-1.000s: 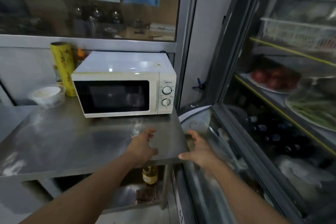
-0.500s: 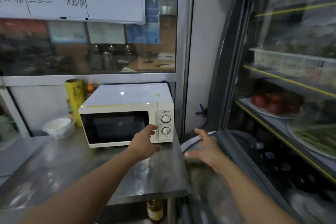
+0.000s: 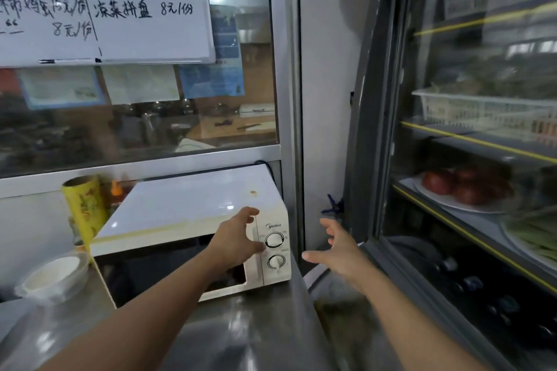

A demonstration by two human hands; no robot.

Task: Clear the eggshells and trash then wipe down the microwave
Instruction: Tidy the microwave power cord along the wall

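While both empty hands reach forward, the left hand point(image 3: 238, 242) spreads at the white boxy microwave point(image 3: 193, 232) on the steel counter's point(image 3: 241, 334) far right corner, the right hand point(image 3: 337, 247) open beside it; wiping looks unstarted, eggshells unseen.

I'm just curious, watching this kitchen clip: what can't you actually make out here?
Head view only:
- Inside the microwave: its dark door glass shows nothing.
- Whether the left hand touches the door: unclear.
- Bowl contents: too blurred.
- Fridge shelves: blurred, glare on glass.
- Whiteboard: cut off at top and left.
- Eggshells, trash: none visible.
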